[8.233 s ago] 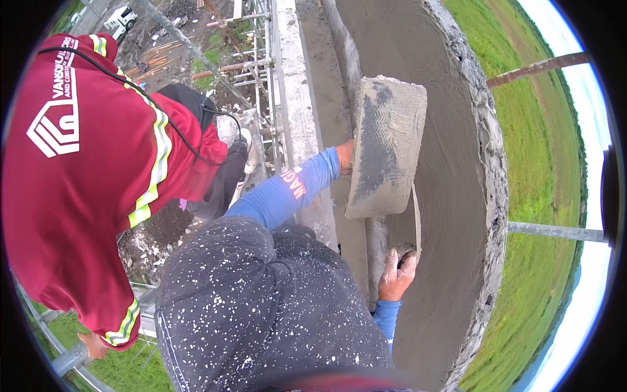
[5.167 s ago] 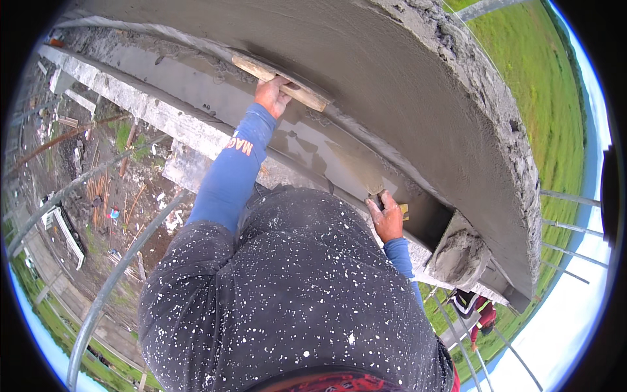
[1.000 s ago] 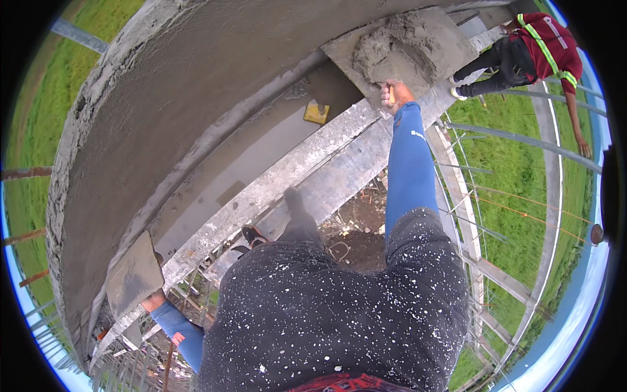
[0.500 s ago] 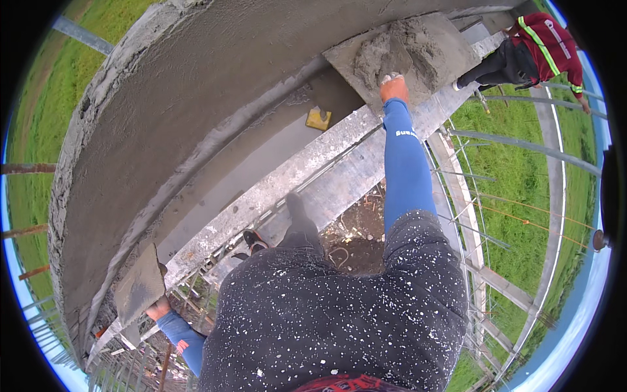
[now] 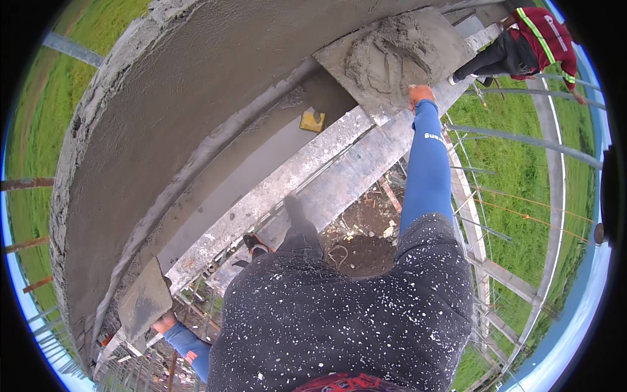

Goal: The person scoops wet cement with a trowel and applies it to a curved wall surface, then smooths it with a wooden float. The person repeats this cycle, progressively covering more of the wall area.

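Note:
My right hand (image 5: 421, 97) is closed at the near edge of a mortar board (image 5: 339, 55), gripping a trowel whose blade is hard to tell from the wet grey mortar (image 5: 392, 52) heaped there. At the lower left, my left hand (image 5: 164, 321) is closed on a hawk, a flat mortar-smeared plate (image 5: 145, 302), tilted beside the curved wall. The hawk's handle is hidden beneath it. A small yellow block-like tool (image 5: 312, 120) lies in the channel between the wall and the ledge.
A curved, freshly plastered wall (image 5: 150, 104) rises on the left. A pale concrete ledge (image 5: 281, 176) and a walking plank (image 5: 339, 189) run diagonally ahead of me. Debris-strewn ground (image 5: 366, 251) shows below. Metal bars (image 5: 522, 134) cross the right, where a person in a red jacket (image 5: 548, 39) bends over.
My right hand has moved right and a little nearer, drawing the trowel across the mortar, which now shows a scraped patch. My left hand and the hawk have shifted slightly down and right.

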